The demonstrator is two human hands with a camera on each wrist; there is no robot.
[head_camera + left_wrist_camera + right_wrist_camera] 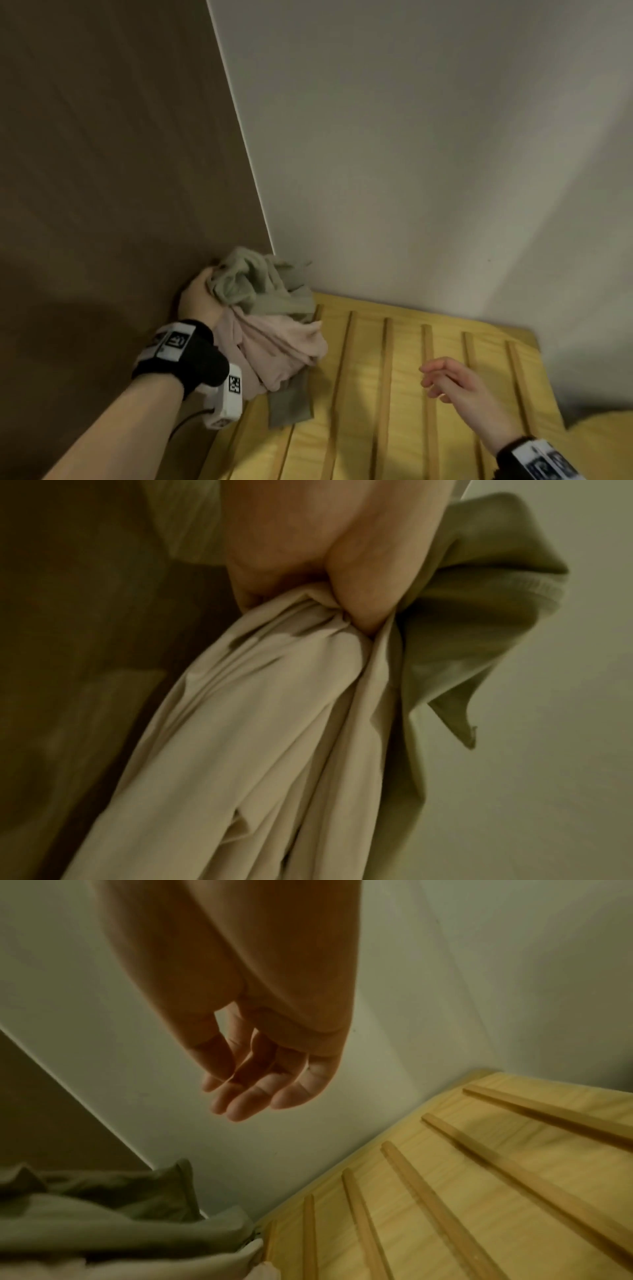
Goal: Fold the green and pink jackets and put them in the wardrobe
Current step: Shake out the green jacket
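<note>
Left hand (198,296) grip bunched tight on both jackets, far left corner by the brown panel (102,171) and white wall (411,137). Green jacket (260,284) on top, pink jacket (277,346) under it, both crumpled, hanging onto the yellow slatted shelf (411,394). Right hand (455,380) above shelf, near right, grip loose, fingers relaxed, holding nothing.

Green jacket (263,284), muted sage; pink jacket (274,346), pale dusty pink. Slatted shelf (411,394), yellow wood with darker tan strips. Side panel (102,171) brown; back wall (411,154) off-white; wristbands (185,356) black with white tags.
</note>
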